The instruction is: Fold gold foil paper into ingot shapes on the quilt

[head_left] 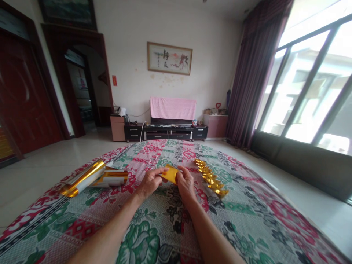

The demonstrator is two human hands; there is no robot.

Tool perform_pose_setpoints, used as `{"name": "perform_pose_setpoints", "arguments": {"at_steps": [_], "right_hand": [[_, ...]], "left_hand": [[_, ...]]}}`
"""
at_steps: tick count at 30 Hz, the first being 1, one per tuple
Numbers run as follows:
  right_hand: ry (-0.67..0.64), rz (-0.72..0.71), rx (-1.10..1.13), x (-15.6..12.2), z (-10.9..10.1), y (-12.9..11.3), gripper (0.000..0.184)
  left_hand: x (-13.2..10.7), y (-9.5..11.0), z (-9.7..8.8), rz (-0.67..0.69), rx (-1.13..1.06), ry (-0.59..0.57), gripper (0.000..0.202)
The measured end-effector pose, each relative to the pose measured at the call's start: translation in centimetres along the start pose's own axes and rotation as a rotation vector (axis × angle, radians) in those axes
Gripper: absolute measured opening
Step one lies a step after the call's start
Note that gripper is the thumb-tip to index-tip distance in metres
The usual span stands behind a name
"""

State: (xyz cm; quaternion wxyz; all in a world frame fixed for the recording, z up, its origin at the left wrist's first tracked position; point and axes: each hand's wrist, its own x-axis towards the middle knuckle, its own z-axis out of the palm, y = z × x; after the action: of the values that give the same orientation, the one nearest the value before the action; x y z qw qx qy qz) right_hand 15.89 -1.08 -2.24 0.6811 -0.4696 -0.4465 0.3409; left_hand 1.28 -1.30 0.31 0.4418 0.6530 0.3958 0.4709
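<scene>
My left hand (pixel 150 182) and my right hand (pixel 185 182) meet over a floral cloth (pixel 165 220), both pinching one small piece of gold foil paper (pixel 169 173) between fingers and thumbs. The piece is partly folded and held just above the cloth. To the right of my right hand lies a row of several folded gold paper pieces (pixel 211 177), running away from me. To the left of my left hand lies a stack of curled gold and silver foil sheets (pixel 92 178).
The cloth covers a wide round surface whose edge drops to a tiled floor (pixel 49 161). Beyond stand a low dark cabinet with a pink-draped screen (pixel 172 110), a dark wooden door (pixel 24 99) at left, and large windows with purple curtains (pixel 253 73) at right.
</scene>
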Motion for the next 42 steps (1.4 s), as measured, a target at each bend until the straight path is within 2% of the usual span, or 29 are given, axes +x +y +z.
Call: {"name": "perform_pose_setpoints", "arguments": {"at_steps": [7, 12, 15, 18, 21, 23, 26, 33, 39, 42], "right_hand": [[-0.031, 0.020, -0.033, 0.1, -0.1, 0.2, 0.040], [-0.070, 0.022, -0.077, 0.0, -0.2, 0.0, 0.036], [-0.093, 0.065, -0.020, -0.3, -0.2, -0.6, 0.039], [-0.161, 0.072, 0.051, -0.7, -0.3, -1.3, 0.045], [-0.282, 0.056, 0.097, -1.1, -0.3, -2.0, 0.043], [-0.367, 0.050, 0.108, -1.3, -0.4, -2.4, 0.038], [-0.403, 0.027, 0.076, -1.4, -0.5, -2.7, 0.034], [-0.319, 0.055, 0.029, -1.3, -0.3, -2.4, 0.023], [-0.259, -0.002, 0.005, -0.9, 0.0, -1.6, 0.021], [-0.249, -0.038, -0.025, -0.7, 0.0, -0.9, 0.021]], "left_hand": [[0.0, -0.6, 0.1, -0.011, 0.023, -0.029, 0.036], [0.0, 0.0, 0.1, 0.068, 0.084, -0.036, 0.026], [0.0, 0.0, 0.0, 0.101, 0.114, -0.020, 0.023], [0.2, -0.4, -0.2, 0.068, 0.098, 0.069, 0.024], [0.3, -0.8, -0.4, 0.007, 0.036, 0.132, 0.029], [0.3, -0.9, -0.5, -0.031, -0.010, 0.141, 0.031], [0.1, -0.7, -0.6, -0.059, -0.051, 0.111, 0.032], [0.0, -0.5, -0.4, -0.060, -0.069, 0.007, 0.027], [-0.1, -0.4, -0.5, -0.078, -0.042, -0.012, 0.025], [-0.1, -0.4, -0.4, -0.069, -0.090, 0.019, 0.026]]}}
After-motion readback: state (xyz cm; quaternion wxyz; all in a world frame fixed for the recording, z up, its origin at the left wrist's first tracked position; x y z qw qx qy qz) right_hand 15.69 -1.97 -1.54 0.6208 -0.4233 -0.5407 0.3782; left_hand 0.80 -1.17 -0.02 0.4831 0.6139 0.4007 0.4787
